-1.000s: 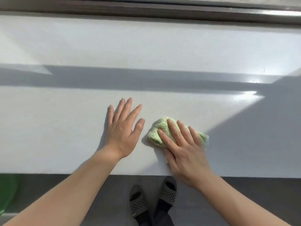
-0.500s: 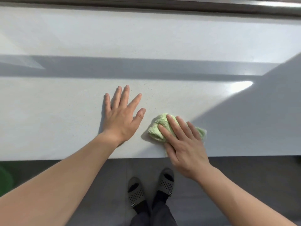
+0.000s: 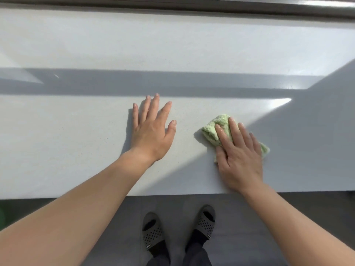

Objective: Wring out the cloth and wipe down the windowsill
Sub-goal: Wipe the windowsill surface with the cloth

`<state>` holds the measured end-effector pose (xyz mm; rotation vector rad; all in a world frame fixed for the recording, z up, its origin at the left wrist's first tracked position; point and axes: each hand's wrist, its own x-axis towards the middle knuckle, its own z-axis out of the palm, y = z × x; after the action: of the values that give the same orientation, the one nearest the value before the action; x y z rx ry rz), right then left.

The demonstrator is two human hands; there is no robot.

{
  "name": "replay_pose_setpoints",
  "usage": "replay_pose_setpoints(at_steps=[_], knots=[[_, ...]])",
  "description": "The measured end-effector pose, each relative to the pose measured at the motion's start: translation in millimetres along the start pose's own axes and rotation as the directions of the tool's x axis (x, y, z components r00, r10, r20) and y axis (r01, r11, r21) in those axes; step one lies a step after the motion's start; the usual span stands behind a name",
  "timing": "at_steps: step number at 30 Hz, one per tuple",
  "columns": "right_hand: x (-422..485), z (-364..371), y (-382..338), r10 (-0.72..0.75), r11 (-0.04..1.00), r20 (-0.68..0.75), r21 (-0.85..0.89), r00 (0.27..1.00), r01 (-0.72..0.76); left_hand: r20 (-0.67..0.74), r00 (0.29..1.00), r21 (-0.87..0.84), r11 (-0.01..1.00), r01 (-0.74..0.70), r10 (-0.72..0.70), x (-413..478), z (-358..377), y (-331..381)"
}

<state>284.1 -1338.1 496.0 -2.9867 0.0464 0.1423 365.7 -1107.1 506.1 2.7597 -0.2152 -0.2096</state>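
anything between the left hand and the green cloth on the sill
Nothing: in the head view, only bare sill separates the left hand, resting flat, from the cloth, which the right hand presses down.

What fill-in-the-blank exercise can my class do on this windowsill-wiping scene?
1. The cloth on the windowsill is pale ____.
2. The right hand presses straight fingers down on the ____.
3. The left hand lies flat on the sill, holding nothing, to the ____ of the cloth.
4. On the floor below the sill's near edge, the slippers number ____.

Missing words: green; cloth; left; two.
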Motion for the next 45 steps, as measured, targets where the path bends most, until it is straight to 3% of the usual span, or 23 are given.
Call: replay_pose_setpoints(at_steps=[2,3,7,9,12,15,16,18,20,22,24,26,28,30,32,34,35,37,39,40,42,45], knots=[[3,2,-12,0.122,0.992,-0.032,0.019,0.992,-0.121,0.001,1.0,-0.014,1.0,0.017,-0.017,13,7,15],[-2,4,-18,0.086,0.996,-0.042,0.014,0.995,-0.086,-0.001,0.999,0.006,0.999,0.035,-0.035,18,10,20],[-32,4,-6,-0.305,0.952,0.007,0.008,0.952,0.305,-0.017,0.997,0.13,0.988,0.08,-0.078,24,18,30],[-10,-2,19,-0.396,0.918,0.013,0.002,0.918,0.396,-0.026,0.997,0.115,0.99,0.082,-0.079,25,19,32],[53,-7,40,-0.268,0.962,-0.038,-0.058,0.963,0.265,-0.031,0.996,0.12,0.989,0.091,-0.088,26,21,35],[97,-11,35,0.002,0.999,-0.091,0.05,0.996,0.002,-0.037,0.993,0.146,0.983,0.112,-0.108,27,24,37],[98,-9,29,0.028,0.997,-0.098,0.075,0.995,-0.021,-0.038,0.992,0.158,0.98,0.125,-0.12,27,24,37],[80,-4,21,-0.112,0.992,-0.132,0.036,0.985,0.117,-0.026,0.989,0.19,0.97,0.15,-0.148,26,23,38],[66,-4,27,-0.349,0.937,-0.125,-0.023,0.929,0.349,-0.013,0.987,0.222,0.963,0.156,-0.157,29,22,37],[84,-10,44,-0.461,0.888,-0.096,-0.038,0.882,0.459,0.0,0.988,0.239,0.959,0.153,-0.157,30,21,35],[119,-16,52,-0.362,0.932,-0.043,-0.031,0.931,0.36,0.009,0.987,0.256,0.954,0.156,-0.163,31,20,34],[153,-18,48,-0.133,0.991,0.004,0.024,0.991,0.133,0.014,0.986,0.273,0.949,0.158,-0.168,29,21,33],[162,-16,27,-0.004,0.999,-0.006,0.038,1.0,0.004,0.01,0.985,0.268,0.949,0.165,-0.174,30,21,33],[148,-12,9,-0.155,0.988,-0.015,0.018,0.988,0.156,0.013,0.984,0.259,0.951,0.168,-0.178,31,20,35],[137,-13,14,-0.396,0.918,0.039,-0.005,0.917,0.397,0.019,0.984,0.258,0.952,0.166,-0.177,31,20,36],[158,-22,33,-0.46,0.887,0.086,-0.003,0.884,0.462,0.017,0.984,0.258,0.952,0.166,-0.176,32,19,37],[177,-25,41,-0.407,0.913,0.082,-0.007,0.91,0.409,0.019,0.984,0.26,0.951,0.166,-0.177,32,18,37],[214,-29,48,-0.164,0.986,0.07,0.013,0.984,0.163,0.028,0.984,0.261,0.951,0.165,-0.178,30,17,38],[230,-30,35,0.041,0.999,0.045,0.034,0.998,-0.042,0.033,0.984,0.243,0.956,0.164,-0.177,29,16,39],[228,-29,24,0.058,0.998,0.035,0.028,0.998,-0.059,0.029,0.983,0.221,0.96,0.173,-0.184,28,16,39],[208,-26,8,-0.11,0.994,0.011,0.03,0.994,0.11,-0.005,0.98,0.164,0.967,0.197,-0.199,35,10,40],[203,-34,23,-0.408,0.913,0.08,0.014,0.91,0.408,-0.068,0.985,0.112,0.98,0.165,-0.158,68,-2,41]])
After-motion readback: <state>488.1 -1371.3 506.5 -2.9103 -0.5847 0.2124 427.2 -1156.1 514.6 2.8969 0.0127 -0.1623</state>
